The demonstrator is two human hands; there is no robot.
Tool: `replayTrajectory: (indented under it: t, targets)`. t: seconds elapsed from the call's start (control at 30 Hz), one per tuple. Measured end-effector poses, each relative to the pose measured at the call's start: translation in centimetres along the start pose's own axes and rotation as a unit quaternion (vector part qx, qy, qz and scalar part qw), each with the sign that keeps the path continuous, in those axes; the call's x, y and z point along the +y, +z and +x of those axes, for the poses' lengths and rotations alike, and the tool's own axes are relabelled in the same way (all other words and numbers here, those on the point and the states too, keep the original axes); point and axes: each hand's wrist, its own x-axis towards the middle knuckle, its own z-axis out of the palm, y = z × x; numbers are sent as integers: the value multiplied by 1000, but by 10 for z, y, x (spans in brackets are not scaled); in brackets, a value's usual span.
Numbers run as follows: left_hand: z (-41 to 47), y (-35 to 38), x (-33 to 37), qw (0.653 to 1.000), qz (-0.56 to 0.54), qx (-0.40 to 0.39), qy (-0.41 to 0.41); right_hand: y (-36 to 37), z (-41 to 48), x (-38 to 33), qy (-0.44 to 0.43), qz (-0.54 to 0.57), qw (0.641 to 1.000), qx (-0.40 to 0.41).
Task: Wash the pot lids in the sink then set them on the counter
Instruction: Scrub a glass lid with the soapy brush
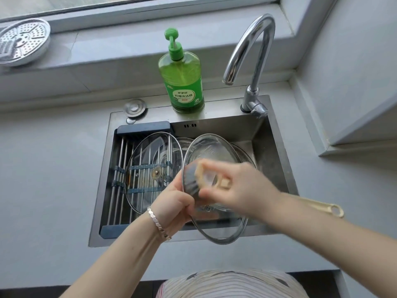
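Pot lids are all at your sink [277,160], none on the worktop [43,168]. At the far left, a perforated metal steamer plate [23,41] leans on the window sill. Across the left half of the sink lies a drain rack [120,168], and a large glass lid [146,160] rests flat on it, its centre screw facing up. Your left hand [174,203], with a bracelet [159,224] at the wrist, has its fingers curled round the lower left edge of a tilted glass lid [210,147], holding it above the basin. Behind, on the sink's back ledge, stands a green bottle of dish soap [182,82] (pump top, label facing you). Your right hand [242,186] is blurred, but its fingers are wrapped round a cream-handled brush [335,209], whose dark bristles press against the tilted lid's face. The handle's looped end sticks out past your forearm, over the sink's right rim. Below the tilted lid, the rim of another lid [245,154] shows in the basin. At the back right corner, the chrome faucet [251,61] arches with its spout above the basin.
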Motion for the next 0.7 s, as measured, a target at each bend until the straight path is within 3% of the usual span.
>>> replayTrajectory:
  t: [0.07,0.13,0.2,0.33,0.47,0.63,0.7]
  targets:
    - [-1,-1,1,1000,11,-1,-4,-2,1,-1,-7,4,1000,-9]
    - [-3,0,4,999,30,-17,-16,-20,22,20,59,53,993,86]
    - [-3,2,5,998,48,-22,-26,-26,33,27,80,63,987,122]
    - [-5,1,3,998,55,-17,-25,-12,15,4,-3,71,997,36]
    - [-7,3,6,996,87,-24,-22,-34,36,24,76,98,983,133]
    - [-5,0,14,994,111,8,3,-3,6,-7,-50,111,992,28]
    - [-6,-2,17,993,117,8,3,-17,22,13,2,109,990,90]
